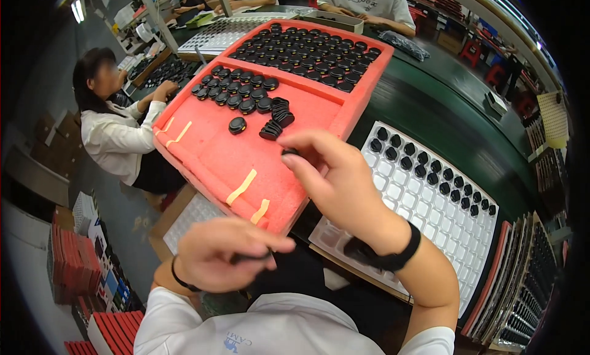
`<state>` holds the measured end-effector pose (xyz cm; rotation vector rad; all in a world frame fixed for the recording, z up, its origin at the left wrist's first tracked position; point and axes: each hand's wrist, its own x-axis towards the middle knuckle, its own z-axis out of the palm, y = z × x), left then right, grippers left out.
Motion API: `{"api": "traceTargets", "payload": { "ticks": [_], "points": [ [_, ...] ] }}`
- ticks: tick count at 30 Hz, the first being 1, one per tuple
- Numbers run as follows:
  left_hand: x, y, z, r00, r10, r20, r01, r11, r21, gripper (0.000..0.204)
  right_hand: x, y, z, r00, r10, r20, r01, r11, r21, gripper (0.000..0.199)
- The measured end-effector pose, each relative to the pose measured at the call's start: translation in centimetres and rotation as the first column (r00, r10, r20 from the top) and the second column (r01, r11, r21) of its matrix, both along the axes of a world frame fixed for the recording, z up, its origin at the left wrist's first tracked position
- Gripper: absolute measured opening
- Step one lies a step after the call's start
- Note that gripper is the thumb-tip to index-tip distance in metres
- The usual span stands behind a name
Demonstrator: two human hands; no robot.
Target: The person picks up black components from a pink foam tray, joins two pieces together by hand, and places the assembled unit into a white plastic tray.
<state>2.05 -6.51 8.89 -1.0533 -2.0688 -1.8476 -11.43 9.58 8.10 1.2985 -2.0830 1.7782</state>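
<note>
White shirt (pixel 295 330) nearest, at 6 o'clock of picture centre. Left hand (pixel 218 253) between 7 and 8 o'clock, fingers curled on a blurred dark piece (pixel 253 256); its shape cannot be told. Right hand (pixel 335 177) near centre, thumb and forefinger pinching a small black piece (pixel 291 151) over the near compartment (pixel 313 118) of the red foam tray (pixel 357 106).

From right hand: loose black disc (pixel 237 126) at 10 o'clock; tipped discs (pixel 283 116) toward 11 o'clock, overlapping, count uncertain.

Counts: hands, 2; held pieces, 1 each; loose disc, 1; foam-tray compartments, 2; yellow strips (pixel 242 188), 4; far-compartment discs (pixel 307 54), packed, not countable. White plastic tray (pixel 405 198) toward 4 o'clock, green counter (pixel 458 109) beyond: roughly 20 black caps (pixel 420 170), two rows.
</note>
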Motion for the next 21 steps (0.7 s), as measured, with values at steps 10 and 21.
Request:
{"api": "traceTargets", "payload": {
  "ticks": [10, 21],
  "points": [
    [-0.3, 7.6, -6.8, 0.78, -0.255, 0.572, -0.03, 0.897, 0.442, 0.04, 7.4, 11.6, -6.0, 0.846, 0.012, 0.532, 0.138, 0.96, -0.242, 0.026],
    [-3.2, 10.7, -12.5, 0.854, -0.138, 0.502, -0.082, 0.917, 0.391, 0.038, 10.5, 12.4, -10.5, 0.595, 0.048, 0.802, 0.357, 0.878, -0.318, 0.023]
  ]
}}
